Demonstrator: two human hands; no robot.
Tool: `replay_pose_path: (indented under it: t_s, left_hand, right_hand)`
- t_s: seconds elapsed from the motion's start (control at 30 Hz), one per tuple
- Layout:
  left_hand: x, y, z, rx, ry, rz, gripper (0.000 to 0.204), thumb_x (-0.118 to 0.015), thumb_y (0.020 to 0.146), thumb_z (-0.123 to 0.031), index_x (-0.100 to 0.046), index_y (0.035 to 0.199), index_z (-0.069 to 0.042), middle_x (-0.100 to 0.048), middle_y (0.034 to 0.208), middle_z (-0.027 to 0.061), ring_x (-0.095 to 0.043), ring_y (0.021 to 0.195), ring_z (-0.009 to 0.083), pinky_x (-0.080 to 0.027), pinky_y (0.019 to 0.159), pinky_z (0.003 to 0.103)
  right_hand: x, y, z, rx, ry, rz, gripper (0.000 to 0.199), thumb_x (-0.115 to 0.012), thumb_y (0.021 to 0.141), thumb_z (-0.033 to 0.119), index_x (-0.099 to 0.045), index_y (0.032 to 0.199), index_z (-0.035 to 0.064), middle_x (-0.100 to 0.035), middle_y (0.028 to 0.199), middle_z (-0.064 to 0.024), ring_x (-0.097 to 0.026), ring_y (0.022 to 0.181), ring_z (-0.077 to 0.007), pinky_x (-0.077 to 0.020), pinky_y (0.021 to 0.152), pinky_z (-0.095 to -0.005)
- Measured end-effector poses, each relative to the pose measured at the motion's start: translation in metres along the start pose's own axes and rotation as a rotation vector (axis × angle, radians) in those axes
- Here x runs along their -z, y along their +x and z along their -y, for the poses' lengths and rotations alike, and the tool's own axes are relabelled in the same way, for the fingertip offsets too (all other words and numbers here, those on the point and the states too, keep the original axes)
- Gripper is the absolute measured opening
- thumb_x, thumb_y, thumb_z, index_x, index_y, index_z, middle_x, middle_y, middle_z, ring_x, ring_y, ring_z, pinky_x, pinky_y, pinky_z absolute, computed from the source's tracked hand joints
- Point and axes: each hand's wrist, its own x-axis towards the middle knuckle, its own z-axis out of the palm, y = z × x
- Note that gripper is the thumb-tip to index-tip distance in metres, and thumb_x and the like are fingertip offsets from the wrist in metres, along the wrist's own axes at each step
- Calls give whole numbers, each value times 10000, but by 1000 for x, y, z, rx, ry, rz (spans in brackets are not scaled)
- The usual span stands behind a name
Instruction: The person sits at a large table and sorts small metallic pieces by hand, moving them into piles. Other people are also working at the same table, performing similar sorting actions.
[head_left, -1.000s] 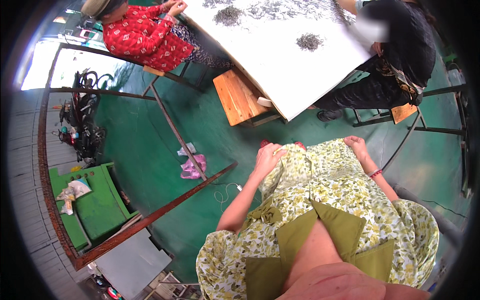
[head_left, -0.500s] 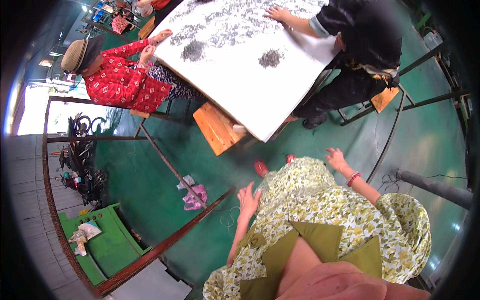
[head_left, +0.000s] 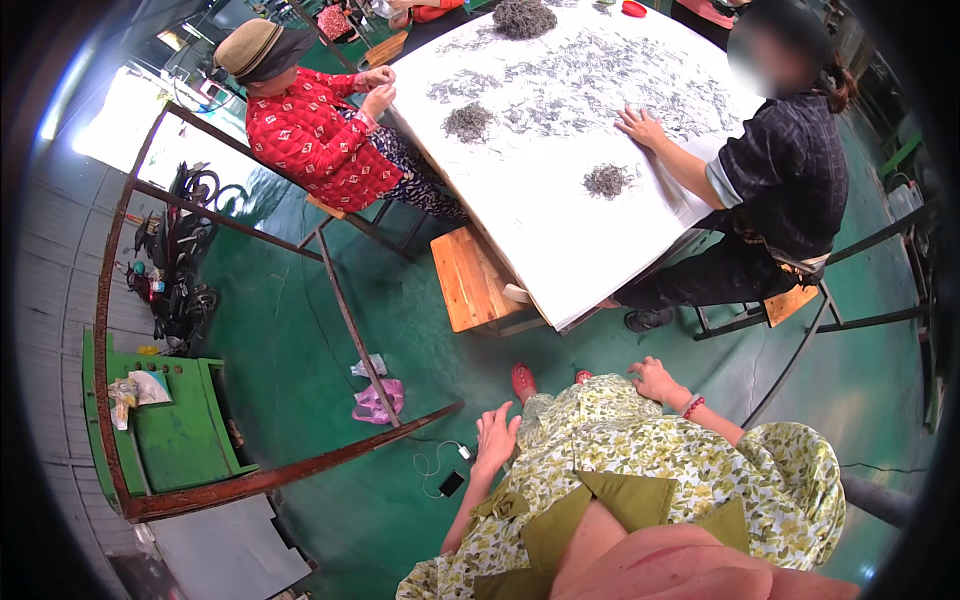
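Observation:
My left hand (head_left: 497, 436) hangs beside the skirt of the yellow-green floral dress (head_left: 640, 460), its fingers apart and holding nothing. On the other side, my right hand (head_left: 656, 382), below a red bracelet, rests against or just over the skirt with loosely bent fingers and nothing in them. Ahead of me stands a white-covered table (head_left: 540, 240). Thin dark dried strips (head_left: 600, 85) lie spread across it, with small heaps (head_left: 609, 181) nearer me and a larger dark pile (head_left: 524, 17) farther back. Both my hands are apart from the table.
A person in red (head_left: 310, 140) sits at the table's left; another in black (head_left: 780, 170) reaches over the strips from the right. A wooden bench (head_left: 470, 280) stands at the near corner. Rusty metal frame (head_left: 300, 475), pink bag (head_left: 378, 400) and a phone on a cable (head_left: 452, 484) are at left.
My view has shifted, bringing more of the table's far side and the phone into sight. My right hand has come closer to the skirt. The hand of the person in black remains over the strips.

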Motion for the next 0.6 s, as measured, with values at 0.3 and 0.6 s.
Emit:
replay_pose_path:
  t_s: [0.3,0.6]
  left_hand:
    - [-13,27,-2,-203,18,-39,449,-502,934,-348,-447,1336,-155,-471,1178,199,-422,1106,379,-365,951,470]
    - [6,35,-21,-237,140,-11,437,-519,920,-343,-458,1314,-163,-468,1175,156,-427,1122,345,-404,906,480]
  right_hand:
    - [-3,-6,1,-22,79,-77,260,-499,862,150,-638,1068,71,-546,967,-229,-507,967,-402,-425,886,-444]
    - [-12,-19,-1,-168,252,-153,358,-511,833,96,-538,1189,62,-498,1155,-229,-477,1098,-401,-408,947,-441]
